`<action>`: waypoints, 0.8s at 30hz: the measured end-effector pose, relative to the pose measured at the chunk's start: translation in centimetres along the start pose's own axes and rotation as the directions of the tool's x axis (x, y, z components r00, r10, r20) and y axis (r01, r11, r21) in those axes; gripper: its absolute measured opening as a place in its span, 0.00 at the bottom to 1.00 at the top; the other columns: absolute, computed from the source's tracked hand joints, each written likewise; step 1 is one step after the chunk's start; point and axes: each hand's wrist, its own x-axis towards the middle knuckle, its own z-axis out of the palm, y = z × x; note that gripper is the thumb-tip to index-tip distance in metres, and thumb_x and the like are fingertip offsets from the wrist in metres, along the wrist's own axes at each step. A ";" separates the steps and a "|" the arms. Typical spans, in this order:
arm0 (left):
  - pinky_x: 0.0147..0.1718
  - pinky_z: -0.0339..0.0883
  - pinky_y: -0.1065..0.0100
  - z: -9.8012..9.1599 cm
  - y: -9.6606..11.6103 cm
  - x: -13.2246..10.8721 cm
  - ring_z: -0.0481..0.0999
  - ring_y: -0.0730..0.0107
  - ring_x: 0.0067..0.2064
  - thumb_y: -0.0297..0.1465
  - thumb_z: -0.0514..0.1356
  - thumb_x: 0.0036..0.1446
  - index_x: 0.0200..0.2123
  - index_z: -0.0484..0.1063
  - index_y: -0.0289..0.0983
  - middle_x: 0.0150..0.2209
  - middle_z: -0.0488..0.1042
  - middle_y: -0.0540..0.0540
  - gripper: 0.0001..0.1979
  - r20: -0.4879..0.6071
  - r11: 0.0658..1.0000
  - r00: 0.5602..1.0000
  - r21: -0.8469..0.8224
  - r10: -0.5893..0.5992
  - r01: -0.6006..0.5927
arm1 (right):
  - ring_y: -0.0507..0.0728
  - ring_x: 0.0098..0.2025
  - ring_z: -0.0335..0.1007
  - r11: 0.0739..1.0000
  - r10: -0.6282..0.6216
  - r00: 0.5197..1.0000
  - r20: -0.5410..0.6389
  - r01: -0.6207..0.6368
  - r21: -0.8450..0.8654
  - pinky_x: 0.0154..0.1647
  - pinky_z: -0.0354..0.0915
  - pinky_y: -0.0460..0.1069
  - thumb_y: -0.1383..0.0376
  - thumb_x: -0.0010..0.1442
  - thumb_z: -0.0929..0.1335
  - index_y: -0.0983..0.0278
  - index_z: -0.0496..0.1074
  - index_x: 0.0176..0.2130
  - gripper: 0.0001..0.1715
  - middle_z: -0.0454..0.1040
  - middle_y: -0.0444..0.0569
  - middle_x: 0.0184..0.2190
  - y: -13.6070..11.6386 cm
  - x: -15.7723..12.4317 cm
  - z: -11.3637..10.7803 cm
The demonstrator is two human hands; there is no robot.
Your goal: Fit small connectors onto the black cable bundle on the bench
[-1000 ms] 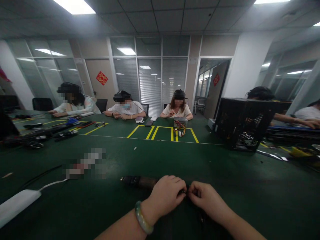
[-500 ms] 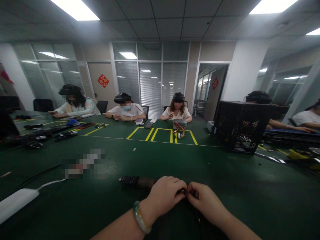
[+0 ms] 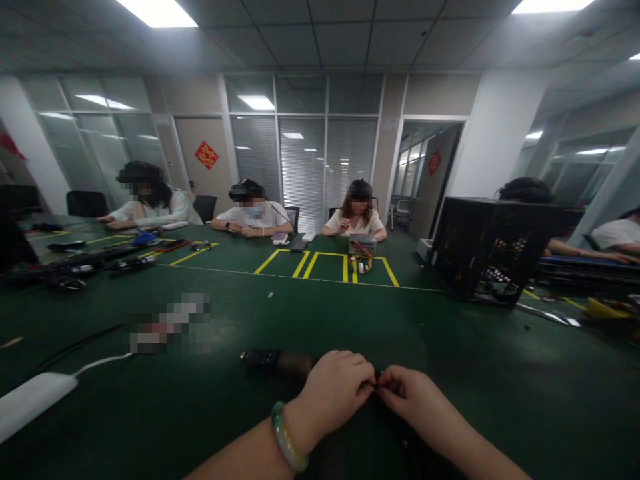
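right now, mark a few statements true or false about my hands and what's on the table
1. The left hand has a bangle at its wrist. True.
2. The hands are wide apart. False: the right hand is close beside the left, fingertips nearly meeting.
3. The left hand partly hides a dark cylindrical tool. True.
4. The black case is at the left. False: the black case stands at the right.
5. Yellow lines mark the green tabletop. True.

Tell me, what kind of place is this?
It looks like an office room used as an electronics workshop. People sit around a big green table with what looks like a black computer case and a metal box with colored wires.
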 end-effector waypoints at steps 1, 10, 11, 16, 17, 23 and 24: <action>0.39 0.59 0.66 0.0 0.0 0.0 0.70 0.68 0.39 0.31 0.62 0.57 0.35 0.70 0.41 0.36 0.73 0.53 0.02 -0.002 1.000 1.000 -0.005 -0.001 0.001 | 0.53 0.30 0.72 1.000 0.009 1.000 0.008 -0.009 0.005 0.27 0.58 0.44 0.64 0.58 0.67 0.62 0.74 0.36 0.07 0.77 0.44 0.28 0.1 0.1 0.0; 0.39 0.58 0.66 0.5 -0.3 0.1 0.70 0.68 0.38 0.31 0.61 0.56 0.33 0.70 0.41 0.35 0.73 0.53 0.02 -0.039 1.000 0.999 -0.028 0.002 -0.003 | 0.53 0.30 0.71 0.999 -0.021 0.999 -0.035 0.020 -0.026 0.27 0.56 0.44 0.63 0.61 0.65 0.62 0.74 0.34 0.08 0.76 0.43 0.28 0.5 0.1 0.2; 0.39 0.58 0.66 0.5 -0.3 0.1 0.70 0.68 0.38 0.31 0.61 0.57 0.33 0.70 0.40 0.35 0.73 0.53 0.02 -0.040 1.000 0.999 -0.026 0.005 -0.006 | 0.53 0.30 0.70 0.999 -0.029 0.999 -0.045 0.028 -0.030 0.27 0.56 0.44 0.63 0.61 0.65 0.62 0.73 0.33 0.08 0.75 0.43 0.27 0.5 0.1 0.3; 0.38 0.58 0.66 0.4 -0.3 0.1 0.70 0.68 0.38 0.29 0.60 0.57 0.34 0.70 0.40 0.35 0.73 0.52 0.01 -0.034 1.000 0.999 0.008 0.015 -0.015 | 0.52 0.27 0.68 0.999 -0.034 0.996 -0.078 0.031 -0.037 0.25 0.54 0.43 0.64 0.60 0.65 0.62 0.72 0.32 0.07 0.73 0.41 0.25 0.5 0.2 0.6; 0.38 0.58 0.66 0.4 -0.3 0.1 0.70 0.68 0.38 0.29 0.60 0.57 0.34 0.70 0.40 0.35 0.72 0.52 0.01 -0.032 1.000 0.999 0.013 0.015 -0.015 | 0.52 0.27 0.68 0.999 -0.034 0.996 -0.078 0.031 -0.034 0.25 0.54 0.43 0.64 0.60 0.65 0.62 0.72 0.32 0.07 0.73 0.41 0.25 0.5 0.2 0.6; 0.39 0.59 0.65 0.1 -0.1 0.2 0.70 0.68 0.39 0.29 0.60 0.58 0.37 0.69 0.40 0.36 0.72 0.53 0.03 -0.031 1.000 1.000 0.017 -0.004 0.005 | 0.52 0.28 0.68 0.999 -0.041 0.996 -0.081 0.039 -0.029 0.25 0.54 0.43 0.64 0.59 0.66 0.62 0.72 0.31 0.06 0.73 0.42 0.25 0.1 0.2 0.3; 0.39 0.59 0.65 0.0 -0.1 0.2 0.71 0.68 0.39 0.29 0.60 0.58 0.37 0.69 0.40 0.36 0.72 0.53 0.03 -0.030 1.000 1.000 0.017 -0.011 0.011 | 0.52 0.28 0.68 0.999 -0.040 0.996 -0.074 0.038 -0.025 0.25 0.54 0.43 0.64 0.59 0.66 0.62 0.72 0.31 0.07 0.73 0.42 0.26 0.2 0.2 0.3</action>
